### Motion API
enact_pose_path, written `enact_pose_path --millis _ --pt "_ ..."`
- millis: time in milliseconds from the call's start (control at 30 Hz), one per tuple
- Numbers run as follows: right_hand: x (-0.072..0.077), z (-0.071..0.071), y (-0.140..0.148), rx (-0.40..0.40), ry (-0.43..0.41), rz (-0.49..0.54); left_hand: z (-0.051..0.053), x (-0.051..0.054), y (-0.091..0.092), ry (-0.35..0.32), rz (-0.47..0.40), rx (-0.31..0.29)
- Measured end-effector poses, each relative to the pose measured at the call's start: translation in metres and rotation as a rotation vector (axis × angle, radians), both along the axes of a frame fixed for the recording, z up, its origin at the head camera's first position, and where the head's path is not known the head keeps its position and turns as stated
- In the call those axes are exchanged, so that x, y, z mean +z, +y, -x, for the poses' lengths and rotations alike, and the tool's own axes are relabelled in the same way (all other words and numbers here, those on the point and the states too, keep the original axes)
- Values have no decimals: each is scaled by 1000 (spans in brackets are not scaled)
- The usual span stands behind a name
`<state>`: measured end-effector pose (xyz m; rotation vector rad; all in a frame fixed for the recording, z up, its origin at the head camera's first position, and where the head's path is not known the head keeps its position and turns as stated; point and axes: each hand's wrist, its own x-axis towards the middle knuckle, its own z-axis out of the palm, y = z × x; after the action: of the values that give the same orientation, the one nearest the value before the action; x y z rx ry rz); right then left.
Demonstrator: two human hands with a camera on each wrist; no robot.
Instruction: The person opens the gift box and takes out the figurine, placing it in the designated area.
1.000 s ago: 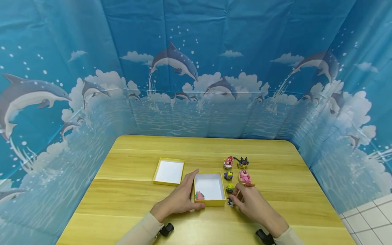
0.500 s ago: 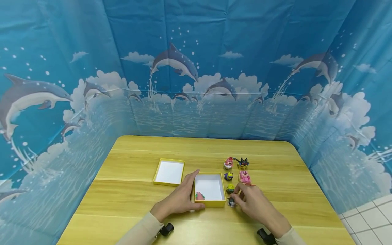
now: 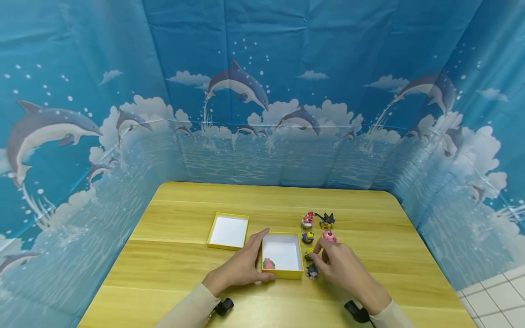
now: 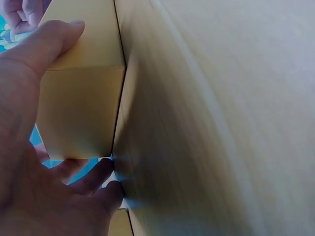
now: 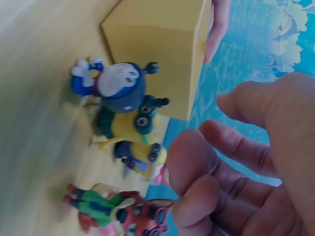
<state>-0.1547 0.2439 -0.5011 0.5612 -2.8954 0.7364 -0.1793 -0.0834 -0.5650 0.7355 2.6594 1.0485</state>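
Observation:
My left hand point(image 3: 241, 268) grips the yellow box point(image 3: 283, 274), thumb along its front and fingers round its left side. A pink and green piece point(image 3: 268, 263) lies in the box's near left corner. My right hand point(image 3: 346, 273) hovers just right of the box with thumb and fingertips apart, nothing held. Below its fingertips stands a dark blue and white figurine point(image 5: 120, 86), upright on the table. Behind it come a yellow and green figurine point(image 5: 140, 120) and a yellow and purple one point(image 3: 308, 237). A red and green figurine point(image 5: 123, 209) shows in the right wrist view.
A shallow yellow lid point(image 3: 228, 231) with a white inside lies left of the box. Farther back on the wooden table point(image 3: 184, 273) stand a pink and white figurine point(image 3: 307, 220), a black-eared one point(image 3: 327, 220) and a pink one point(image 3: 329, 236). A dolphin-print curtain point(image 3: 246, 159) hangs behind.
My right hand has drawn off the dark blue and white figurine and risen slightly, leaving it standing in fuller view. The left hand stays on the box.

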Motion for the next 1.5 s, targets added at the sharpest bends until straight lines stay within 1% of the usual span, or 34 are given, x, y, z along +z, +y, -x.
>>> enact_pose_path --millis 133,267,400,500,567,733,867,1000,1133,1233,1333,1500 --pt "6 6 -6 37 63 -26 1 0 -1 4 4 -1" --pt "13 13 -14 97 110 -37 1 1 -1 8 4 -1" --pt "18 21 -20 185 133 -9 0 1 -1 14 6 1" --pt "21 27 -24 247 122 6 0 0 0 13 3 4" --pt "23 31 -28 277 98 0 1 -1 0 13 3 5" --pt "25 44 -37 356 -13 -35 2 -3 0 21 2 3" --pt "26 53 -46 430 -85 -66 2 -3 0 27 -1 -2" --pt "25 61 -53 500 -154 -83 1 -3 -1 29 1 -6" --pt "21 69 -62 578 -219 -88 1 -3 -1 20 -9 -12" --pt "16 75 -68 630 -240 -104 0 -3 -1 17 -19 -17" --pt "13 81 -74 679 -239 -127 0 -2 -2 18 -23 -21" --pt "8 87 -86 711 -258 -157 -1 -1 -2 19 -27 -17"
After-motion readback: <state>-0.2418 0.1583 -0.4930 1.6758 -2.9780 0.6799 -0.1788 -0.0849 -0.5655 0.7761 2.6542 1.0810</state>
